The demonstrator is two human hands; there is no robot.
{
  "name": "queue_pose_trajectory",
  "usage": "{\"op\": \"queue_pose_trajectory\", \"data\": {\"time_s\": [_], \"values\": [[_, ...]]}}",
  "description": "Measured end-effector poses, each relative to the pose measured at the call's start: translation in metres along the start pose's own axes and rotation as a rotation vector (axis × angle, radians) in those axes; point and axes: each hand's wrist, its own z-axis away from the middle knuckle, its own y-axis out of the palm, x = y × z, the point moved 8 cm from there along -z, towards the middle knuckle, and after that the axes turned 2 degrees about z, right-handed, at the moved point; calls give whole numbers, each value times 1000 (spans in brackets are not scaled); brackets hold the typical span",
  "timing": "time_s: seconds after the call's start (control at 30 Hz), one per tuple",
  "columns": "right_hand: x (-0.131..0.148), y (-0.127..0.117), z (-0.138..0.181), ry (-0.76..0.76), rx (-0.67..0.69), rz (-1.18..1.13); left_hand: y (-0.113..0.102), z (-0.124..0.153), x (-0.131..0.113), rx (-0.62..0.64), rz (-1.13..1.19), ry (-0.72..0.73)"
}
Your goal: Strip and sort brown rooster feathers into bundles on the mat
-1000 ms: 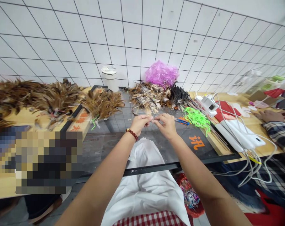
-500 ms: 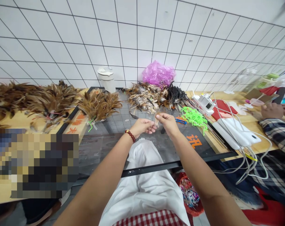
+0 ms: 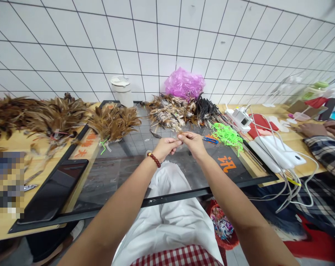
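My left hand (image 3: 166, 147), with a beaded bracelet (image 3: 154, 159) at its wrist, is closed in a pinch against my right hand (image 3: 194, 143). Thumbs and fingertips meet above the dark glass panel (image 3: 145, 177). Between them is a small light-brown feather (image 3: 181, 135), mostly covered by the fingers. Just beyond lies a pile of mottled feathers (image 3: 167, 112), with black feathers (image 3: 206, 111) beside it. A blue cutter knife (image 3: 210, 140) and a heap of bright green ties (image 3: 227, 136) lie to the right of my right hand.
Bundled brown feathers (image 3: 114, 122) lie left, near a white lidded cup (image 3: 122, 90) and a black phone (image 3: 55, 188). A pink plastic bag (image 3: 185, 83) rests against the tiled wall. White power strips (image 3: 278, 153) with cables lie right, near another person's hand (image 3: 313, 129). Below is a red basket (image 3: 228, 240).
My hands have come closer together, and the feather between them is now more covered. The view has shifted slightly, and the phone on the left now shows.
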Motion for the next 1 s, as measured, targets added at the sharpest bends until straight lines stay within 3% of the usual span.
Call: {"op": "queue_pose_trajectory", "data": {"time_s": [0.23, 0.43, 0.6, 0.8, 1.0], "values": [[-11, -6, -3, 3, 56, 67, -14, -1, -8, -99, 265, 25], [-11, -9, -3, -18, 32, 85, -7, -1, -3, -42, 264, -26], [-7, -5, -1, -15, 93, 117, -12, -1, -2, -82, 293, -30], [-11, -5, -2, -13, 69, 98, -8, -3, -2, 1, 275, -30], [-14, -5, 0, 108, 125, -23, -8, 1, -5, -1, 194, -15]]}}
